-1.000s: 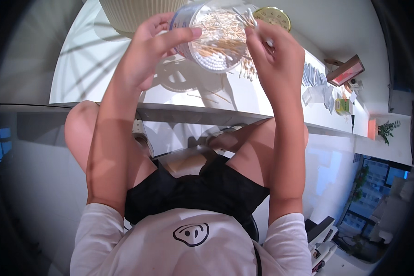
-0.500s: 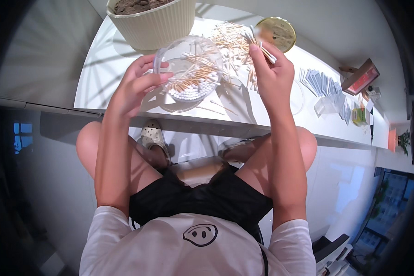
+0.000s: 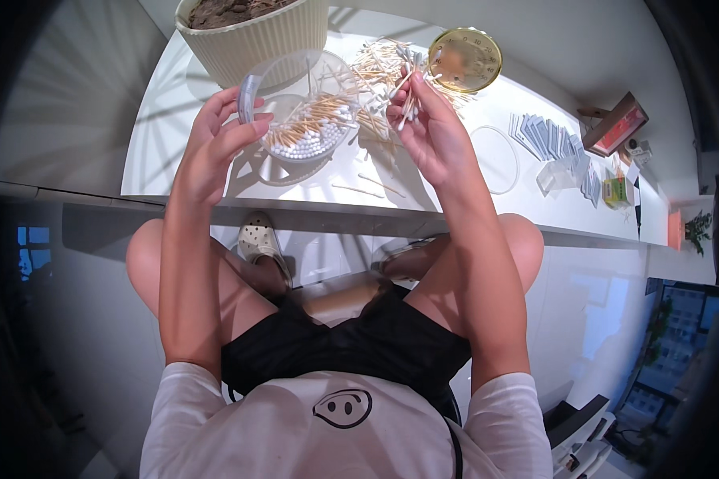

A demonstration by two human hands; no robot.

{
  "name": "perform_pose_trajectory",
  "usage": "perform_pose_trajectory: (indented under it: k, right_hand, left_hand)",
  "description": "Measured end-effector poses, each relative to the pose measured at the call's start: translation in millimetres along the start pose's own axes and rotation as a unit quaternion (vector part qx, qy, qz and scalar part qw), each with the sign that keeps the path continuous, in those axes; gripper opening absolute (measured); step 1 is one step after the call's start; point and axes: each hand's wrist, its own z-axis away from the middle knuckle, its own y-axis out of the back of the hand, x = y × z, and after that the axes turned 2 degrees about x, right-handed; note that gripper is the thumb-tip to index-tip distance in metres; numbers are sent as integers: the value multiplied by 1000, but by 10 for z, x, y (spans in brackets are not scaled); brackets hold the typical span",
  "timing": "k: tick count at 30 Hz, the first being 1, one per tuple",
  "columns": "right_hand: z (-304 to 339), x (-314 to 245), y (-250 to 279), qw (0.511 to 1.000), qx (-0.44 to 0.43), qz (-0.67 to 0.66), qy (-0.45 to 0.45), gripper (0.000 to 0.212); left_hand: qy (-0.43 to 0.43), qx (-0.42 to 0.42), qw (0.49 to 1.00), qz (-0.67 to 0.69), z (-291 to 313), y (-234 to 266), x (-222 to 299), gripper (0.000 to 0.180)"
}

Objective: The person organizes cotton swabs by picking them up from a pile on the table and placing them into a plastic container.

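Observation:
My left hand (image 3: 220, 144) grips the side of a clear round tub (image 3: 252, 92), tilted over the white table. Inside the tub lie many cotton swabs (image 3: 311, 132) with wooden sticks, their white tips packed along the near wall. To the right of the tub, my right hand (image 3: 435, 128) pinches a small bunch of cotton swabs (image 3: 411, 84) between thumb and fingers. Beyond that hand, a loose heap of more swabs (image 3: 375, 64) spreads on the table. Two or so single swabs (image 3: 371, 185) lie near the table's front edge.
A ribbed cream plant pot (image 3: 252, 48) stands at the back left. Behind the heap sits a gold-rimmed round dial (image 3: 466, 60). A clear ring-shaped lid (image 3: 495, 160), fanned grey-backed cards (image 3: 547, 136), a clear box (image 3: 557, 177) and a framed picture (image 3: 613, 124) lie to the right.
My right hand has moved left with its swabs, closer to the tub, and turned so its palm shows more. The tub's held side now faces up more. The view has shifted slightly.

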Motion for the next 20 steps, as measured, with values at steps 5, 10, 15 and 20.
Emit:
perform_pose_trajectory:
  k: [5, 10, 15, 20]
  right_hand:
    - [6, 18, -25, 1000, 9, -16, 3, 20]
    - [-5, 16, -114, 999, 53, 10, 6, 24]
    - [-42, -16, 10, 998, 29, 47, 8, 24]
    - [-56, 26, 61, 998, 25, 27, 49, 28]
  left_hand:
    - [-6, -9, 999, -31, -19, 16, 9, 77]
    - [-18, -4, 1000, -8, -21, -23, 29, 79]
    - [-25, -11, 999, -34, -24, -26, 36, 81]
    - [-24, -21, 998, -51, -41, -6, 15, 83]
